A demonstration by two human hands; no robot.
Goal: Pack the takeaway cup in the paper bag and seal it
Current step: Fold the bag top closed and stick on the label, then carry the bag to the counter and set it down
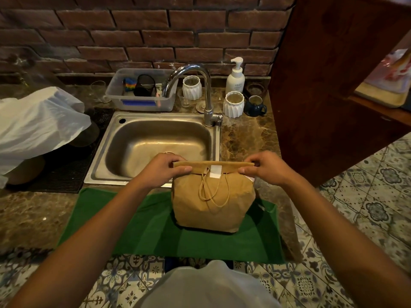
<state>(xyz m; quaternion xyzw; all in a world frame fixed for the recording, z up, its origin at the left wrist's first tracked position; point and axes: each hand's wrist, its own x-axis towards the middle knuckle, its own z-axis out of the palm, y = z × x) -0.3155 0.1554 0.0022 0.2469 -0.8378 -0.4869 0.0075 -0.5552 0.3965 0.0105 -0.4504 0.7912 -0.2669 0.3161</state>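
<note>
On green mat (142, 230), upright paper bag (211, 205); hands (161, 168) pinch its crosswise fold.

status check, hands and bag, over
Left hand and right hand each pinch an end of the folded top. Paper bag upright on green towel, white sticker over fold. Nothing obstructing.

**Paper, steel, stone and cloth**

Matt, creased brown paper on the paper bag (212, 203), standing on a soft green cloth mat (142, 230). Behind the bag, a brushed steel sink (155, 143) and glossy chrome tap (200, 85); around it, polished mottled stone countertop (246, 136).
</note>
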